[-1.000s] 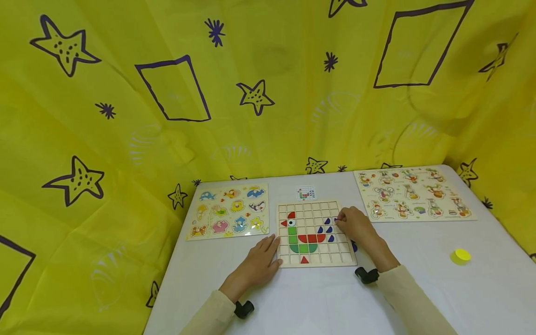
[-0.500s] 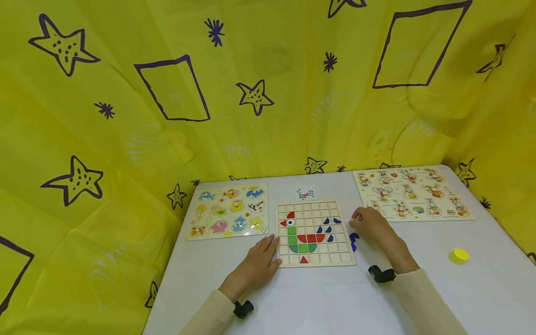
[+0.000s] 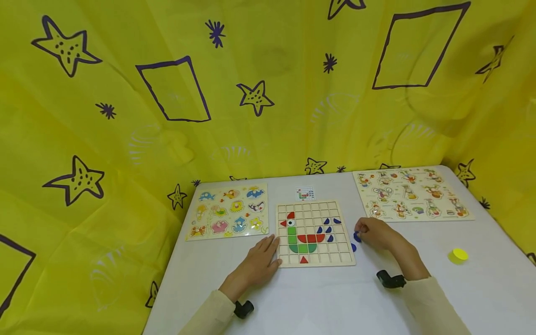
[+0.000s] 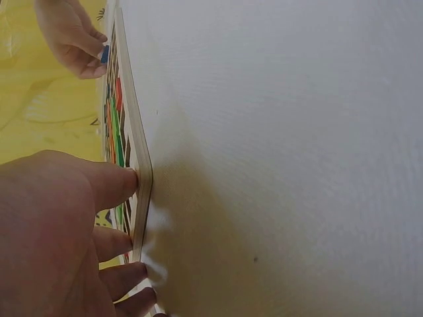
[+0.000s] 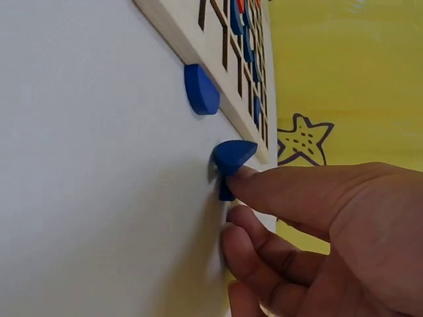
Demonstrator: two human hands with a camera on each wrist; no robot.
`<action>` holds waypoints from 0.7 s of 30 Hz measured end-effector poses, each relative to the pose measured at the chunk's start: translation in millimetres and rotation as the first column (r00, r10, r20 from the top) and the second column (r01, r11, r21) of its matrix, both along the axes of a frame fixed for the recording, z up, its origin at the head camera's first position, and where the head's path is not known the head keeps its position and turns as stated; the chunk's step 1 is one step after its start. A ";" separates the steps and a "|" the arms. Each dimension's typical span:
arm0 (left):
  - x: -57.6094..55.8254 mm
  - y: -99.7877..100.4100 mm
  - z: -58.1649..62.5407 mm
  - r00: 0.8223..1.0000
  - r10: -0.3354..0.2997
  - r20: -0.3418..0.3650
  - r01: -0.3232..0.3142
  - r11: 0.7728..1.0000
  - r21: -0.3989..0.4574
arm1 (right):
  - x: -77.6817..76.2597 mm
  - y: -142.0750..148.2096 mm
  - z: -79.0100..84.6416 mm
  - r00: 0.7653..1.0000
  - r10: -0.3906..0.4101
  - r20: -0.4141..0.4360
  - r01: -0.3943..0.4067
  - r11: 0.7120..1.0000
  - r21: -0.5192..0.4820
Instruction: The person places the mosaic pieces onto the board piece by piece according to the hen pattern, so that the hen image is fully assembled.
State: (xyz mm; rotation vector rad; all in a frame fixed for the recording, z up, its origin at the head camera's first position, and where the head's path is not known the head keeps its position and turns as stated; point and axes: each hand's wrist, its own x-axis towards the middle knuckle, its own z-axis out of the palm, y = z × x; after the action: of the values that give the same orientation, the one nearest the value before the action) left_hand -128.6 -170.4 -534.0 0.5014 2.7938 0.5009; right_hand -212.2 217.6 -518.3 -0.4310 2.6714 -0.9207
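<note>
On the white table lies a wooden grid board (image 3: 351,258) with red, green and blue pieces set in it as a bird. My left hand (image 3: 258,261) rests on the board's left edge, its fingers fairly straight along the rim in the left wrist view. Just off the board's right edge, my right hand (image 3: 378,234) pinches a small blue curved-edge piece (image 5: 234,156) between thumb and fingers. Part of another blue piece (image 5: 226,189) shows beneath it by the thumb. One more blue piece (image 3: 353,247) lies against the board's right side.
Behind the board is a small picture card (image 3: 304,193) with a similar bird. A sea-animal puzzle board (image 3: 229,236) lies at left, another animal puzzle board (image 3: 423,216) at back right. A yellow cylinder (image 3: 459,256) stands at right, and a yellow curtain (image 3: 268,139) hangs behind the table.
My right hand has let go of a blue piece at the board's upper right, moved right and toward me, and now pinches a blue piece beside the board. My left hand stays put.
</note>
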 end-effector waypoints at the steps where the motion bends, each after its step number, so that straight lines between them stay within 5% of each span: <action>1: 0.0 0.0 0.0 1.000 0.002 0.002 -0.002 1.000 0.000 | -0.1 0.2 -1.3 1.000 -0.002 -0.024 0.002 1.000 0.004; 7: 0.2 0.7 0.5 1.000 0.014 0.008 -0.014 1.000 0.001 | 1.5 -1.5 -7.1 0.979 -0.037 -0.201 0.044 0.999 0.032; 14: 0.8 0.6 0.7 1.000 0.015 0.008 -0.015 1.000 0.005 | 5.5 -1.2 0.7 0.994 -0.035 -0.103 0.040 0.998 0.045; 21: 0.2 0.3 0.7 1.000 0.017 0.014 -0.017 1.000 0.001 | 3.4 -0.1 -3.4 0.985 -0.057 -0.164 0.065 0.997 0.042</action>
State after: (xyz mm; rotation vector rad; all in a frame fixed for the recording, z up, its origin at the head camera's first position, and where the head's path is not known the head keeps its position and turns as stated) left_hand -128.4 -170.1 -533.3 0.4729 2.7872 0.5076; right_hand -208.8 217.5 -521.7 -0.4328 2.8635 -0.8715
